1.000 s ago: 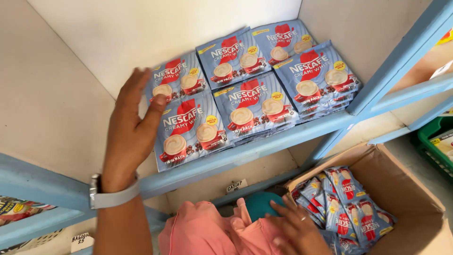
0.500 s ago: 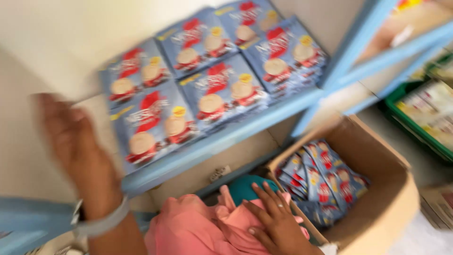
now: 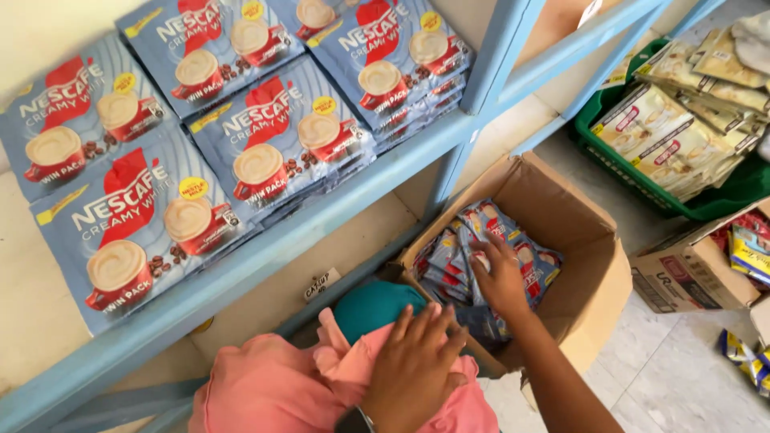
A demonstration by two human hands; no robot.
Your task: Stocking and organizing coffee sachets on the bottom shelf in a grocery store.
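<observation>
My right hand (image 3: 501, 277) reaches down into an open cardboard box (image 3: 597, 265) on the floor. Its fingers lie on a bundle of blue coffee sachets (image 3: 449, 252) stacked inside, and whether they grip any is unclear. My left hand (image 3: 413, 365), with a watch on the wrist, lies flat with spread fingers on pink cloth (image 3: 273, 389) over my knee and holds nothing. On the blue shelf (image 3: 265, 256) above lie flat stacks of large blue coffee packs (image 3: 281, 140).
A green crate (image 3: 706, 204) of beige sachet packs sits on the floor at the right. Below it stands another cardboard box (image 3: 682, 277), with loose packets (image 3: 750, 357) beside it. A blue upright post (image 3: 497, 56) divides the shelves. A teal object (image 3: 373, 305) shows behind my knee.
My left hand has come off the packs on the shelf and down onto the pink cloth. My right hand has moved from the cloth into the box. The view has tilted down and right.
</observation>
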